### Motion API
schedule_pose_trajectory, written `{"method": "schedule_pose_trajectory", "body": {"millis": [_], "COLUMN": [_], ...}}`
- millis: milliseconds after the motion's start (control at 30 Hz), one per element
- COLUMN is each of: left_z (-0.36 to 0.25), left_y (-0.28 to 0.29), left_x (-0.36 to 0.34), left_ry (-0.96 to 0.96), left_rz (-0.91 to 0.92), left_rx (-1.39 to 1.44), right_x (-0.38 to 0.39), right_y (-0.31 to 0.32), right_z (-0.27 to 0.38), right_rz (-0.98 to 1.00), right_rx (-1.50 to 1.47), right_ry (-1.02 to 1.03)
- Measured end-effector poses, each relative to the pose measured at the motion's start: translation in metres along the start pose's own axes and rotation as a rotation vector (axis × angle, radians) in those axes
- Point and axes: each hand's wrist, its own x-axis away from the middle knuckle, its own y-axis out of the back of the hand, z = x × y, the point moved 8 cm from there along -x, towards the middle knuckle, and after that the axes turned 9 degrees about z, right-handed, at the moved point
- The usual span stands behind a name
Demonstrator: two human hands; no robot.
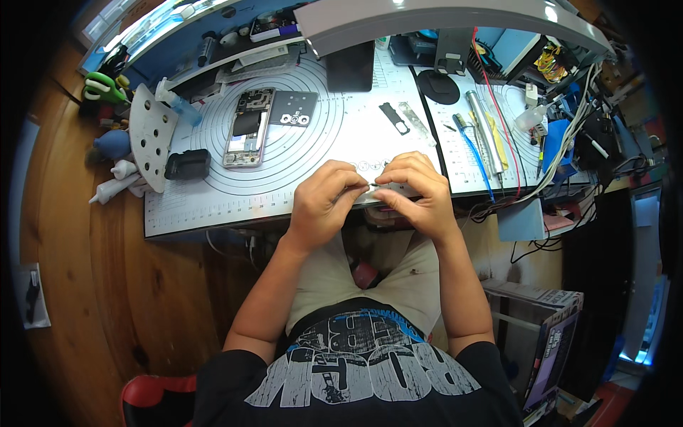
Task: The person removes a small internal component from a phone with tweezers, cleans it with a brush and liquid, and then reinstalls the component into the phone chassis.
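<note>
Close together over the front edge of the white work mat (284,181), my left hand (321,203) and my right hand (421,191) pinch with thumb and fingers. Between the fingertips shows a tiny dark piece (374,185), too small to name; both hands seem to have hold of it. To the left on the mat lies an opened smartphone (249,128) with its inner parts bare. A grey phone back cover (302,107) with camera rings rests beside it. Beyond my right hand are a flat black phone bracket (393,117) and a clear strip (415,117).
A black case (188,164) and a white perforated holder (149,135) with bottles stand at the left edge. On the right lie a blue tweezer-like tool (471,146), a silver tube (485,132) and tangled cables (580,107). A grey lamp arm (441,21) spans the back.
</note>
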Motion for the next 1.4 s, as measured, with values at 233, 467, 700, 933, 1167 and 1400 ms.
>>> {"method": "schedule_pose_trajectory", "body": {"millis": [233, 467, 700, 933, 1167, 1400], "left_z": [-0.0006, 0.0026, 0.0020, 0.0030, 0.0033, 0.0058], "left_y": [-0.0011, 0.0000, 0.0010, 0.0014, 0.0021, 0.0035], "left_x": [-0.0013, -0.0016, -0.0022, -0.0041, -0.0052, -0.0037], "left_ry": [-0.004, 0.001, -0.016, -0.004, -0.020, -0.008], "left_rz": [0.010, -0.007, 0.012, 0.032, 0.031, 0.007], "left_rx": [-0.007, 0.020, 0.043, 0.092, 0.123, 0.156], "right_x": [0.0018, -0.0019, -0.0006, -0.0007, 0.0011, 0.0016], "right_y": [0.0001, 0.0009, 0.0011, 0.0036, 0.0034, 0.0038], "right_z": [0.0018, 0.0021, 0.0002, 0.0006, -0.0021, -0.0021], "right_rz": [0.002, -0.044, -0.036, -0.051, -0.055, -0.077], "right_rx": [0.049, 0.069, 0.066, 0.033, 0.011, -0.005], "right_ry": [0.038, 0.060, 0.088, 0.093, 0.088, 0.100]}}
